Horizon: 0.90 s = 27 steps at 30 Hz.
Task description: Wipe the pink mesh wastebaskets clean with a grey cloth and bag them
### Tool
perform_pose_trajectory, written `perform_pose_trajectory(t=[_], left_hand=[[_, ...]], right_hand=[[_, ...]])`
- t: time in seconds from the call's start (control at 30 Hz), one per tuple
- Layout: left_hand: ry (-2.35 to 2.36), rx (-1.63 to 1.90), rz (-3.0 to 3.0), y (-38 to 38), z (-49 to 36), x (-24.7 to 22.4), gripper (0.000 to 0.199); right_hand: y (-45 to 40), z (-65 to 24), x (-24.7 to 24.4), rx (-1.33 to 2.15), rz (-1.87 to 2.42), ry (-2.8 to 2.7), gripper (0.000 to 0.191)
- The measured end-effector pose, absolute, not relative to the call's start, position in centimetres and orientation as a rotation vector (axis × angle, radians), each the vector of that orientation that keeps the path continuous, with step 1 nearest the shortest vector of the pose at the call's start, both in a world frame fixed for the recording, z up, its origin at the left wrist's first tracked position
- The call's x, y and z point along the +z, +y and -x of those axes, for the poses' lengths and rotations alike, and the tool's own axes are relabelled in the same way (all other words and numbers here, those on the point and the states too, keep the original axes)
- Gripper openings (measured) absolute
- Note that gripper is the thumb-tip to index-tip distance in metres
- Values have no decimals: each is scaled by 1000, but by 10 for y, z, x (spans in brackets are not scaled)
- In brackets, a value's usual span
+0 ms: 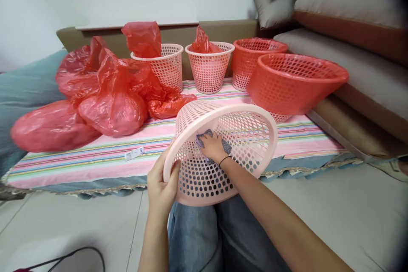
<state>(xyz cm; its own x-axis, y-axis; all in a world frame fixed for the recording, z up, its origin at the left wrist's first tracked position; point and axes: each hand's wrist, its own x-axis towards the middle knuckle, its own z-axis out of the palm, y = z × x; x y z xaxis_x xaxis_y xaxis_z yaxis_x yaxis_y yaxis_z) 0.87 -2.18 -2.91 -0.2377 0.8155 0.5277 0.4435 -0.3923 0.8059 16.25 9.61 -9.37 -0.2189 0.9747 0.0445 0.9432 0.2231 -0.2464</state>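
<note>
A pink plastic wastebasket [219,112] with round holes lies tilted over my lap, its mouth facing me. My left hand [164,178] grips its rim at the left side, thumb inside and fingers outside. Deep inside the basket, my right hand [213,148] presses a grey and purple cloth [227,146] against the inner wall. The fingers lie over the cloth, which shows around them. A dark band circles the right wrist.
Pink wastebaskets [208,74] stand at the back of a striped sheet [95,163], some with red bags in or over them, such as the lined basket [287,93] at right. Filled red plastic bags [111,110] lie left. Stacked cushions [357,51] rise at right. A white strip [134,153] lies in front.
</note>
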Motion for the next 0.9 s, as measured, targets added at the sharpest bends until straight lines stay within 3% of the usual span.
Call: perform_pose_trajectory(t=[0.3,0.5,0.73,0.9], left_hand=[[1559,1758,-1672,-24,-12,-33,32],[1581,1779,-1571,-27,-10,-37,32],[1518,1781,-1580,-34,-16,-34,33],[1503,1767,-1462,-36,-20,-40,33]], right_hand=[[98,-156,-110,220,1907,-2380,40],[35,-169,-92,259,1855,-2417,41],[-66,-202,-73,575,1711,-2335,53],[-61,-218,-56,775,1545,-2215,55]])
